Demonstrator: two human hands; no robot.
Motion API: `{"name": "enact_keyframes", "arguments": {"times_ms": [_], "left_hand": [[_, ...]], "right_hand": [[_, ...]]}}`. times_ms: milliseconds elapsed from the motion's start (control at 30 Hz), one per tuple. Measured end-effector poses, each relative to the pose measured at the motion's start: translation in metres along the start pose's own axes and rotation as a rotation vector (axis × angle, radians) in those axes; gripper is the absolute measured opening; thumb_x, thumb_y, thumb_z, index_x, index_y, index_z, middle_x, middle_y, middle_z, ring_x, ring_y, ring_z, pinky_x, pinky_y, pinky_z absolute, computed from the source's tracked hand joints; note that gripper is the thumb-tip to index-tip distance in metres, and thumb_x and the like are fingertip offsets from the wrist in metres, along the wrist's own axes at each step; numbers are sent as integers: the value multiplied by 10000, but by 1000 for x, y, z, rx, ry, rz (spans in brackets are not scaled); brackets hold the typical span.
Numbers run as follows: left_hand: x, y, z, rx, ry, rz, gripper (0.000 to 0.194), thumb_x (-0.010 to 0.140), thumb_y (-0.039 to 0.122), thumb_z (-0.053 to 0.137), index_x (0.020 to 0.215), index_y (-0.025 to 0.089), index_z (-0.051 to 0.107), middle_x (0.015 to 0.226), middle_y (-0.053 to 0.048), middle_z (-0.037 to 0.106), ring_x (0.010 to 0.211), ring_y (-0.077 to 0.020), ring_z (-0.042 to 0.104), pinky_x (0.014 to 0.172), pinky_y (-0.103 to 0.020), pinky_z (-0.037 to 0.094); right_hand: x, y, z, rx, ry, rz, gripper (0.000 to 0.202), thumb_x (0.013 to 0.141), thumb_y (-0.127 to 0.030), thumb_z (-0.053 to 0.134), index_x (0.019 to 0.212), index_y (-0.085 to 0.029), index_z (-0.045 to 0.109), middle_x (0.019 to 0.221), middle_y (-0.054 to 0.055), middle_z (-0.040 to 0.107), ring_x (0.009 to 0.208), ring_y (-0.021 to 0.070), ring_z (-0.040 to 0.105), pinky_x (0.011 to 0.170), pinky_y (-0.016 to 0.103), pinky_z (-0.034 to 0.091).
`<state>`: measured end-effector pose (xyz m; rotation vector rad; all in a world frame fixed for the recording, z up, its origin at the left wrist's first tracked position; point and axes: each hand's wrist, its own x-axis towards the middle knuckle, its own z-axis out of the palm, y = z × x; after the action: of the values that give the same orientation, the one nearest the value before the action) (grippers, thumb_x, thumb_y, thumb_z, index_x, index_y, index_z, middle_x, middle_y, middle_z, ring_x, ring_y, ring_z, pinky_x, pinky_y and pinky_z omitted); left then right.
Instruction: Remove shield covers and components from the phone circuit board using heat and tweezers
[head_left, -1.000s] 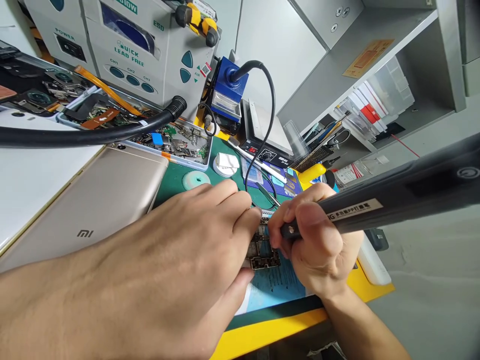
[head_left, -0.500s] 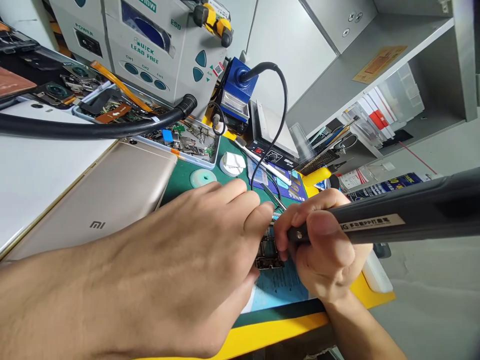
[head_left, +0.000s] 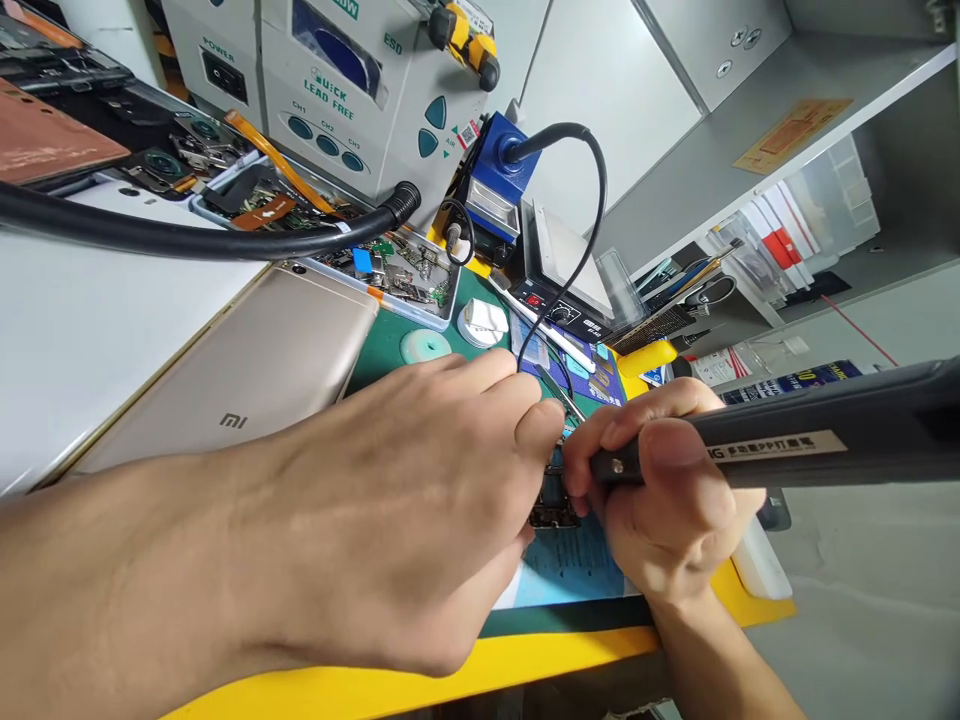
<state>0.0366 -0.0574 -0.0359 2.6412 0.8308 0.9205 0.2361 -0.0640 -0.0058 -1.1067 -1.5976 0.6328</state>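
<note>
Right fingers (head_left: 682,462) round dark tool (head_left: 795,430); green mat (head_left: 566,617), yellow tabletop (head_left: 337,690), shelf (head_left: 675,200).

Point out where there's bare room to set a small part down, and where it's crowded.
Bare: the blue sheet just nearer than the circuit board, between left hand and right hand; also a narrow stretch of yellow bench, bordered by the green mat. Crowded: beyond the hands, around the turquoise disc, white round object and tweezers, and in the parts tray.
</note>
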Motion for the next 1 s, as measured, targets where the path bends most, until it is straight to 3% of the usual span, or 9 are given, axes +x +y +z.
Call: {"name": "enact_keyframes", "arguments": {"times_ms": [233, 567, 733, 1000], "left_hand": [[-2, -1, 1, 13, 23, 20, 76, 989, 291, 646, 973, 218, 634, 951, -51, 616, 902, -231, 540, 761, -414, 510], [1, -1, 2, 9, 33, 21, 88, 983, 293, 658, 1005, 208, 645, 969, -65, 636, 902, -237, 543, 764, -421, 515], [-2, -1, 3, 12, 37, 25, 115, 984, 312, 665, 971, 199, 683, 945, -71, 633, 897, -242, 554, 763, -423, 519], [-3, -1, 4, 25, 21, 14, 178, 1015, 350, 661, 956, 203, 742, 978, -71, 630, 988, -259, 598, 827, -462, 562]], "right_hand": [[0, 2, 0, 80, -10, -2, 297, 967, -290, 767, 692, -281, 654, 473, -30, 639, 278, 155, 402, 292, 342, 236], [-2, 3, 1, 69, 41, -12, 278, 970, -301, 735, 710, -293, 637, 479, -37, 641, 291, 167, 393, 274, 344, 230], [-1, 4, -1, 71, 25, 0, 254, 951, -206, 679, 714, -287, 633, 468, -43, 619, 305, 159, 422, 298, 320, 232], [0, 4, -2, 74, 18, 14, 231, 930, -221, 667, 709, -271, 624, 472, -45, 625, 312, 137, 422, 310, 270, 265]]}}
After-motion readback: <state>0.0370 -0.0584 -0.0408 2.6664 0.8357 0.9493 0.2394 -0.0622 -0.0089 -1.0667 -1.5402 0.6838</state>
